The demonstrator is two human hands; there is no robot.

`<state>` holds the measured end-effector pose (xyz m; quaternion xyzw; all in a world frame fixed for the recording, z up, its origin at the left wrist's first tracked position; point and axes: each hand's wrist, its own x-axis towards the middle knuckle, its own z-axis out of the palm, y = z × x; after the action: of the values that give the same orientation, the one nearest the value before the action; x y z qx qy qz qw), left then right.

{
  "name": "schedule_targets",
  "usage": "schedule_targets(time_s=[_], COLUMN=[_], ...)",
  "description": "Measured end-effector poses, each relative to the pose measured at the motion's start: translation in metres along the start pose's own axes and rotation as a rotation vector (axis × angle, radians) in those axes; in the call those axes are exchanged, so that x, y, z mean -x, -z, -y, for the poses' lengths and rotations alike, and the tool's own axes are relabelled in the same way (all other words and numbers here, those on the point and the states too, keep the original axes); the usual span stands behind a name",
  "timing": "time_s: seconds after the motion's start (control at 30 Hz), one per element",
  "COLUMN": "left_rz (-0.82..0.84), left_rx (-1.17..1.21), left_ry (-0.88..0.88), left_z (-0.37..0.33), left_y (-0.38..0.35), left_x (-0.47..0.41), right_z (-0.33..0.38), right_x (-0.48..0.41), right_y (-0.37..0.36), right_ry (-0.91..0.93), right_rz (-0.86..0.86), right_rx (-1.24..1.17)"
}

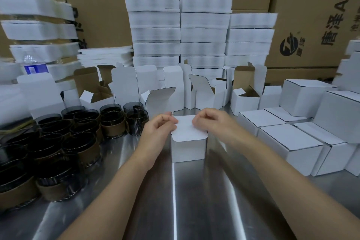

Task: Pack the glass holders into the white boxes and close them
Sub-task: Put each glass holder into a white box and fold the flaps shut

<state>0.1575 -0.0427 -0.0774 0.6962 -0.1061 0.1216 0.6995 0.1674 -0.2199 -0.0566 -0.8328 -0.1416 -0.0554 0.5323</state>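
White cardboard fills most of what I see from my head camera: the white box [188,150] I am working on stands upright on the steel table [194,200], straight ahead of me between my forearms. Its lid [190,131] lies folded down over the top, with the round-cornered front edge meeting the front wall. My left hand [161,124] sits against the lid's left edge and my right hand [209,120] against its back right corner. The fingers of both are curled in, and I cannot tell whether they pinch the cardboard or only press on it. What is inside the box is hidden. To my left, dark glass holders [58,142] with brown bands round them stand crowded together on the table, some stacked one on another, well apart from the box. To my right, closed boxes [288,142] sit side by side, a few more resting on top of them. Behind my hands runs a row of open boxes [206,91] with their flaps up, showing brown insides. Behind those rise tall stacks of flat white sheets [202,31], and further stacks lean at the far left. A bottle with a blue label [34,68] stands among them. Big brown cartons [303,15] with black print form the back wall.
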Motion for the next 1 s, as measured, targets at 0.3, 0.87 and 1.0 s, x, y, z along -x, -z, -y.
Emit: schedule_targets(time_s=[0.3, 0.87, 1.0], left_rz=[0.138, 0.169, 0.19], left_rx=[-0.222, -0.358, -0.301], left_ry=[-0.154, -0.193, -0.185], left_z=[-0.005, 0.001, -0.003], left_y=[-0.003, -0.001, -0.001], left_x=[0.009, 0.009, 0.009], right_z=[-0.002, -0.003, -0.004], right_x=[0.007, 0.005, 0.005], right_y=[0.004, 0.007, 0.007], right_ry=[0.106, 0.149, 0.146], right_rz=[0.23, 0.174, 0.154], right_rx=[0.141, 0.188, 0.141])
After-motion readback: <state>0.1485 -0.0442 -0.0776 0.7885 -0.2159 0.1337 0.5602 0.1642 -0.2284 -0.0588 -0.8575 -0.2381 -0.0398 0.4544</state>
